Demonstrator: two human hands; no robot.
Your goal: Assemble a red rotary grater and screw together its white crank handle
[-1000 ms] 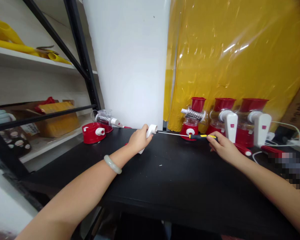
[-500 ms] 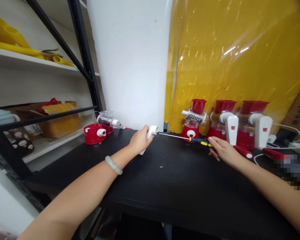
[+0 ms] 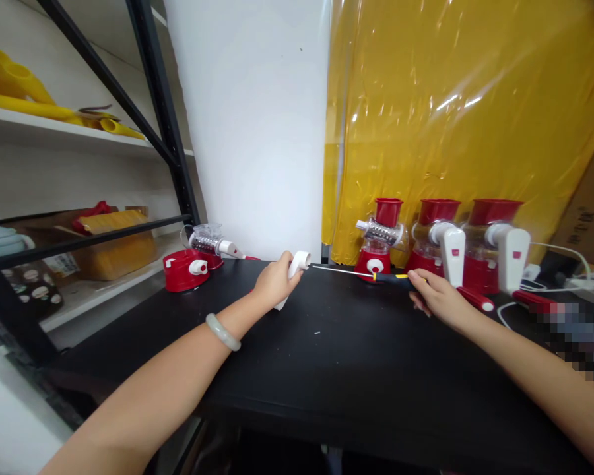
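My left hand (image 3: 276,280) is closed around a white crank handle (image 3: 301,260), its round hollow end turned to the right. A little of the handle's red grip shows behind the fingers. In my right hand (image 3: 438,297) is a screwdriver (image 3: 392,278) with a dark blue and yellow handle, held level. Its long thin shaft points left, and the tip meets the opening of the crank's round end. The screw, if any, is too small to make out. Both hands are above the black table (image 3: 336,369).
Red rotary graters (image 3: 381,231) stand along the back right, with white cables (image 3: 559,257) beside them. At the back left are a red base (image 3: 185,269) and a grater drum with crank (image 3: 208,239). A black-framed shelf (image 3: 165,132) rises on the left. A white scrap (image 3: 317,332) lies on the table.
The screwdriver's handle has turned in my right hand, showing less yellow. Its tip stays at the crank handle's end. The whole view has shifted slightly.
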